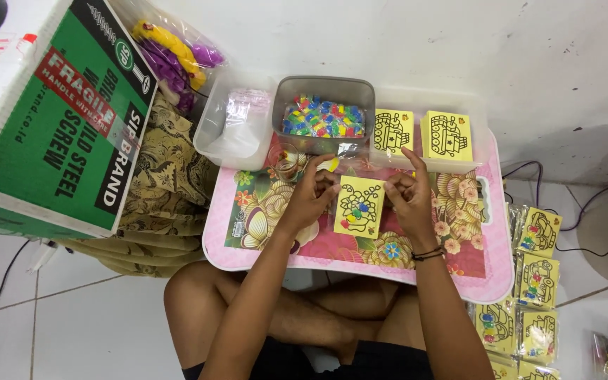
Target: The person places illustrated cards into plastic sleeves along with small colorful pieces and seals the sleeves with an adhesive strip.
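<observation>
Yellow card [359, 206] lies mid-tray, both hands [360, 193] pinching its top corners, bare tray [490, 271] rightward.

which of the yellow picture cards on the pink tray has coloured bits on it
The yellow card between the left hand and right hand. The two card stacks behind show black outlines only.

Bright, even indoor light – soft shadows, mostly sharp (edges perhaps slightly bowed).
</observation>
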